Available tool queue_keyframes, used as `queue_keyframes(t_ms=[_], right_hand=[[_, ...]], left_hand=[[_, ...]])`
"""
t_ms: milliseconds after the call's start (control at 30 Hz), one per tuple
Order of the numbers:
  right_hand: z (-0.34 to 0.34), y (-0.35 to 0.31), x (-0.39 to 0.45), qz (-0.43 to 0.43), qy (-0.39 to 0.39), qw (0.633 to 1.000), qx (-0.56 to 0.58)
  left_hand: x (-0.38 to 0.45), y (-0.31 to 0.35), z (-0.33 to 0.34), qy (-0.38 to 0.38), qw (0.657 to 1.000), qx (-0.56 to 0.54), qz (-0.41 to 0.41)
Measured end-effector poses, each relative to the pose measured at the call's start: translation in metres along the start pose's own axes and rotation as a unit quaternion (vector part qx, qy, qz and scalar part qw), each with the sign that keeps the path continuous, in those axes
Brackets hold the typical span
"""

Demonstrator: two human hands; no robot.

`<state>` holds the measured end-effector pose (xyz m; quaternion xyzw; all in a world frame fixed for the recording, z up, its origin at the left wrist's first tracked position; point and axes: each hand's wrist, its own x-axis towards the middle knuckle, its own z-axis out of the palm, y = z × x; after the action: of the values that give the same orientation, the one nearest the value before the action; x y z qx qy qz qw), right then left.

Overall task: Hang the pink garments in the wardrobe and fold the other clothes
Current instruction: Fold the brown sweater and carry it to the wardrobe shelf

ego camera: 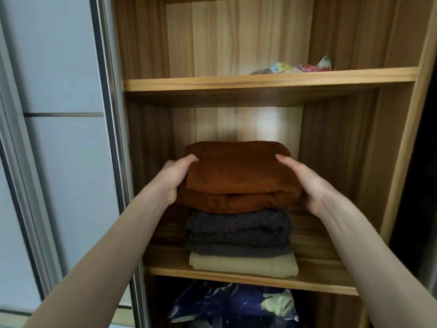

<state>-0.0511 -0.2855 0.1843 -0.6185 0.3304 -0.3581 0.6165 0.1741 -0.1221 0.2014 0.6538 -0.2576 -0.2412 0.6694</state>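
Brown folded garment [238,178], gripped at its sides by left hand [175,178] and right hand [307,183], tops the grey [238,233] and beige [243,263] folds, so folding looks nearly done; no pink garments show.

Open gap above brown garment [238,176] — (upper shelf [260,81] overhead).

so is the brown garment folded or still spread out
Folded. The brown garment is a compact layered bundle gripped by the left hand and right hand atop the dark grey garment.
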Motion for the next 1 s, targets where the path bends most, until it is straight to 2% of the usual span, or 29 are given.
queue_keyframes(t_ms=[100,167,267,333,400,433,500,533,700,833,1000], right_hand=[[0.0,0.009,0.007,-0.022,0.066,0.996,-0.061],[-0.001,0.008,0.002,-0.113,0.122,0.982,-0.091],[-0.004,0.0,-0.014,-0.31,0.145,0.925,-0.165],[-0.001,-0.004,-0.028,-0.368,0.078,0.898,-0.228],[0.007,-0.003,-0.034,-0.349,0.021,0.879,-0.324],[0.011,-0.001,-0.034,-0.328,0.015,0.87,-0.367],[0.015,0.006,-0.034,-0.289,0.036,0.869,-0.401],[0.016,0.009,-0.033,-0.273,0.046,0.873,-0.402],[0.014,0.016,-0.024,-0.224,0.06,0.887,-0.4],[0.015,0.018,-0.024,-0.238,0.057,0.895,-0.374],[0.015,0.023,-0.028,-0.273,0.08,0.885,-0.369]], left_hand=[[0.016,-0.014,-0.002,0.009,1.0,0.014,-0.006],[0.021,-0.017,-0.002,0.022,1.0,0.016,0.012],[0.014,-0.015,-0.003,0.046,0.989,0.033,0.134],[0.006,-0.011,-0.003,0.02,0.967,0.077,0.241],[-0.001,-0.008,0.0,-0.042,0.939,0.17,0.296],[0.0,-0.009,0.002,-0.071,0.924,0.236,0.292],[0.006,-0.016,0.007,-0.111,0.886,0.362,0.267],[0.009,-0.02,0.008,-0.119,0.877,0.39,0.256],[0.018,-0.03,0.014,-0.101,0.876,0.394,0.26],[0.016,-0.032,0.015,-0.088,0.871,0.398,0.273],[0.002,-0.036,0.017,-0.03,0.858,0.387,0.336]])
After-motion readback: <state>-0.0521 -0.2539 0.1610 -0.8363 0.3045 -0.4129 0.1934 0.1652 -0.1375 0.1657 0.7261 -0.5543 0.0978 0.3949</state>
